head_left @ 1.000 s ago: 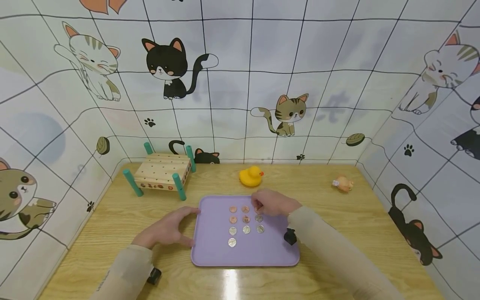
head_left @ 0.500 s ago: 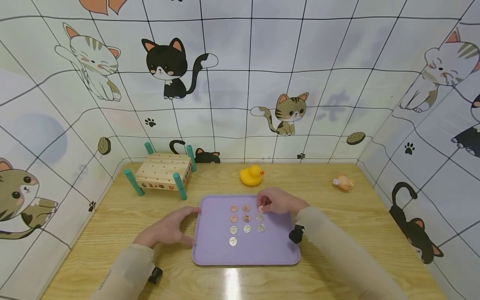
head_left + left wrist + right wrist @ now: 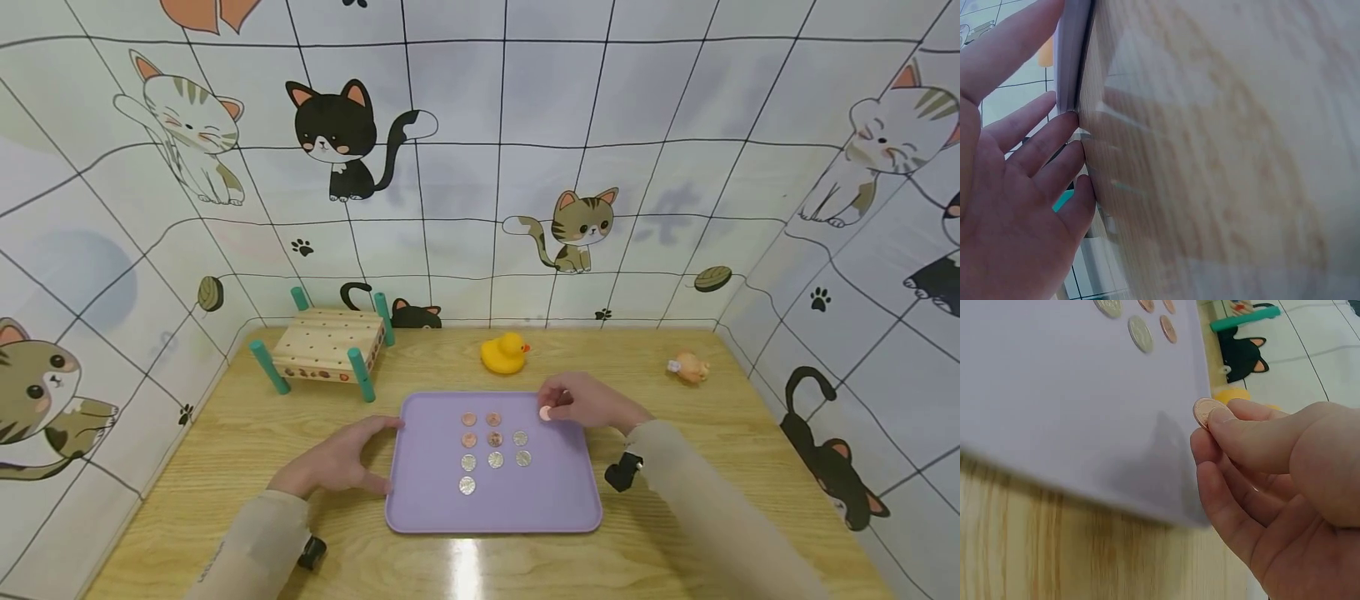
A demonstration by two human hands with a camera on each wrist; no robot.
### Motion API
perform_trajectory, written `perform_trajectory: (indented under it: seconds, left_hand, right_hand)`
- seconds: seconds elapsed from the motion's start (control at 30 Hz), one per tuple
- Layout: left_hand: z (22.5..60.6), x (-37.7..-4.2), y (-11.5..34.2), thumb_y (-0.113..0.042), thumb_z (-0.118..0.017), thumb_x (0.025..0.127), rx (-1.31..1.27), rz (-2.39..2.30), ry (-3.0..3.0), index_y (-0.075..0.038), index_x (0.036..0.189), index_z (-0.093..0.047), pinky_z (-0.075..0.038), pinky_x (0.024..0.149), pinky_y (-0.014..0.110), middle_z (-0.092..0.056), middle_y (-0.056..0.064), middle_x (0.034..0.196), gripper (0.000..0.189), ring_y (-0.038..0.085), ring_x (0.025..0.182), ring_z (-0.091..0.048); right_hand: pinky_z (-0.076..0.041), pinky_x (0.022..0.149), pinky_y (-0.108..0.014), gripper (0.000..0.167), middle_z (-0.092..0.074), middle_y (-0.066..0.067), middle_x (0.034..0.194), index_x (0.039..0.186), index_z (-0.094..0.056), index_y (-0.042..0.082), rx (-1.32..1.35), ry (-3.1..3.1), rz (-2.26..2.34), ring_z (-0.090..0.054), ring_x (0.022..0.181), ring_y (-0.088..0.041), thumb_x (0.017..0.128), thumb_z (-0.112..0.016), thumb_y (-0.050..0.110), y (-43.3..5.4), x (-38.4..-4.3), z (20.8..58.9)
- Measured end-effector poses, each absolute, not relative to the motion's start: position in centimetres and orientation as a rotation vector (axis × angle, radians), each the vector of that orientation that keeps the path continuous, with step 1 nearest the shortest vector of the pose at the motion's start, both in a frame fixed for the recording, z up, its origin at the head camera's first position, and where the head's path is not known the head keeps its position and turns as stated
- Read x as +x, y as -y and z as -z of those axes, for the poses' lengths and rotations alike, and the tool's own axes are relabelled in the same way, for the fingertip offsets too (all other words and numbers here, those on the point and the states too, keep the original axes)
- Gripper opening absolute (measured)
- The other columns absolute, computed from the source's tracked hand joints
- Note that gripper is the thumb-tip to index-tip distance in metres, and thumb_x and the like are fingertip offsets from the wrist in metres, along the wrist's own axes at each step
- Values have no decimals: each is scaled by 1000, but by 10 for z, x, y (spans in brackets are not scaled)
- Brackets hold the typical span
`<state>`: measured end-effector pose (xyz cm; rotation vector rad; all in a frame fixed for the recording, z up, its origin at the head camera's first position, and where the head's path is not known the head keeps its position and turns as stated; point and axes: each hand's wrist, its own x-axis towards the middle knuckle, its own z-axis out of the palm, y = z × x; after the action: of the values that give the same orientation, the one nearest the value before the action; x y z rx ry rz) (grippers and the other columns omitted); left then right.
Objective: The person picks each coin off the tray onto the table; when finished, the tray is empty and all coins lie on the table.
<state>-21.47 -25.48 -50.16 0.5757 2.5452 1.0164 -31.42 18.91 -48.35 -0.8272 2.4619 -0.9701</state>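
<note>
My right hand [image 3: 592,402] pinches a copper-coloured coin [image 3: 1206,411] between thumb and fingers, over the back right corner of the purple tray [image 3: 555,500]. To its left, several coins lie in rows on the tray. Copper ones such as the coin [image 3: 468,419] make up the two back rows' left part, and silver ones such as the coin [image 3: 467,485] lie right and in front. My left hand [image 3: 341,457] touches the tray's left edge with thumb and fingers spread; the left wrist view shows its fingertips at the tray's side [image 3: 1072,56].
Behind the tray a yellow rubber duck [image 3: 504,353] sits on the wooden table [image 3: 645,358]. A wooden pegboard stand [image 3: 326,342] with green legs is at the back left, a small orange toy [image 3: 687,367] at the back right. Cat-printed cloth walls [image 3: 450,183] enclose the table.
My right hand has lifted the copper coin off the back row's right end and moved right with it, towards the tray's corner. The left hand stays at the tray's left edge.
</note>
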Motion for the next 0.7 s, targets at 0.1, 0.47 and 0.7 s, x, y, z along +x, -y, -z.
perform_trajectory:
  seconds: [0.1,0.47,0.7]
  left_hand:
    - [502,-215,255,-32,-95,78,577,-1016,-2548,-8,156,-46,-25,123,67,-43,18,162,95,45,153,-33]
    - [503,-213,256,-33,-95,76,539,-1014,-2543,-12,156,-47,-26,123,67,-44,14,162,96,43,153,-33]
    - [502,-215,256,-33,-95,77,567,-1010,-2550,-10,156,-47,-26,122,68,-44,16,162,96,45,152,-33]
  right_hand:
    - [-56,91,-38,7,-68,3,95,104,-73,11,-815,-2479,984,-62,93,-19,98,-75,11,-203,-315,482]
    - [-57,93,-43,8,-70,-3,97,105,-71,7,-792,-2547,1041,-64,93,-19,98,-75,9,-243,-317,481]
    - [-56,88,-37,7,-68,-3,94,102,-71,8,-721,-2602,1022,-61,89,-17,97,-76,11,-259,-319,489]
